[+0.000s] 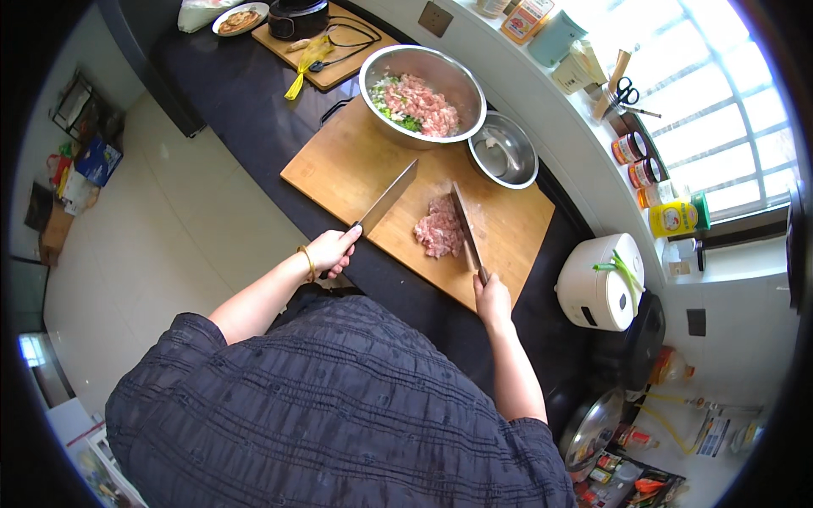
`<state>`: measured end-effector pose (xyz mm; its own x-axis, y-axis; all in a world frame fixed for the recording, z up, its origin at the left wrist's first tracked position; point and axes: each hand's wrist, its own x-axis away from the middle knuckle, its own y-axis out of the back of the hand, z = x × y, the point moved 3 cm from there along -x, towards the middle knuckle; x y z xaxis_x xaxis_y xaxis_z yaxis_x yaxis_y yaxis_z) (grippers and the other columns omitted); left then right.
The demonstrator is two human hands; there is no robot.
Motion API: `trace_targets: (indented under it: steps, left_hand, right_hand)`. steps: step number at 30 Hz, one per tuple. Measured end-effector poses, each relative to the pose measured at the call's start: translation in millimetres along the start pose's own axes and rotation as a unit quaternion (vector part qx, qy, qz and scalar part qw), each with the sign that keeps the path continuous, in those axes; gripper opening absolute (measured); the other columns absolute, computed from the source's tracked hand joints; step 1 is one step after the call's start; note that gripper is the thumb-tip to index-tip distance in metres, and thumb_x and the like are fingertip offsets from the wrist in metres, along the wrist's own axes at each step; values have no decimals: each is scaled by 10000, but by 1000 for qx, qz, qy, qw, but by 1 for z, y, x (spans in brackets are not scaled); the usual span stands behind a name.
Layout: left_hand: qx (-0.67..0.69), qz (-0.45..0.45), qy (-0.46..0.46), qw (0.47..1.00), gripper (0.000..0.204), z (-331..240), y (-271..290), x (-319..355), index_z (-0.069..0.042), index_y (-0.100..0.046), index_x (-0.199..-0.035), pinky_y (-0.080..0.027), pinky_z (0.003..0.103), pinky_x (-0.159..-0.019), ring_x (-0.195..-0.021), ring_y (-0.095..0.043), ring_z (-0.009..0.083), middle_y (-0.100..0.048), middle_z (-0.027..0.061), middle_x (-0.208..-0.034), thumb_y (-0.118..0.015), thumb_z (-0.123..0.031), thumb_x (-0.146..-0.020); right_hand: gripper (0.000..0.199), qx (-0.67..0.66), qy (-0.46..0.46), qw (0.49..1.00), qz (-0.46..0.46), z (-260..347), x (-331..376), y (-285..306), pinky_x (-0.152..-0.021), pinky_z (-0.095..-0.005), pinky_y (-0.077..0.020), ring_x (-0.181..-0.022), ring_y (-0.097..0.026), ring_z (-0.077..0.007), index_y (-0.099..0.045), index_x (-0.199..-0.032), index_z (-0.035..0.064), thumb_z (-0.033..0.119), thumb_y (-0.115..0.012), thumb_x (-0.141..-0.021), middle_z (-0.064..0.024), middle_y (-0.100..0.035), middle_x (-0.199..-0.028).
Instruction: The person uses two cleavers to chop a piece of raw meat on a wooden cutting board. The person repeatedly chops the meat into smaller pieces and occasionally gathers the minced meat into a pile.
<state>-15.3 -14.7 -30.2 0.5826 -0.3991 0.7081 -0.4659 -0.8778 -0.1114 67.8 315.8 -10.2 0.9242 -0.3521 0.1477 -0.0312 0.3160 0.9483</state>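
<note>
My left hand (333,251) is closed round the handle of a cleaver (389,194), whose blade slants up over the left part of a wooden cutting board (334,161). A second cleaver (466,222) is gripped in my right hand (492,298), its blade along the right side of a flat heap of minced meat (439,229). The heap lies on the board between the two blades. At the board's far edge stands a large steel bowl (468,85) holding minced meat and chopped green and white pieces. A smaller steel bowl (527,169) sits to its right.
A white rice cooker (584,284) with green onion on its lid stands right of the board. Far left, another board (373,34) carries a black appliance (296,19) and cord. Jars (628,148) and scissors (627,91) line the windowsill. The dark counter (212,93) ends at the left.
</note>
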Motion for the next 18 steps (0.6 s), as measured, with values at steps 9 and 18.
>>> trace_targets:
  steps: [9,18]
  left_hand:
    - [-4,-6,-5,1000,485,-3,-2,-3,-83,-395,-703,-312,241,-331,-384,-334,82,-372,-3,-507,-384,-542,-862]
    - [-1,-6,1,1000,499,-4,-2,-2,-87,-392,-694,-307,243,-336,-385,-328,81,-369,-5,-510,-383,-560,-854]
  right_hand:
    - [411,-53,-31,996,61,7,2,1,-689,-455,-446,-809,-573,-405,-558,-896,-38,367,-511,-846,-267,-587,-794]
    - [370,-63,16,997,42,8,19,-3,-674,-455,-450,-782,-572,-408,-558,-906,-17,345,-522,-841,-259,-587,-773]
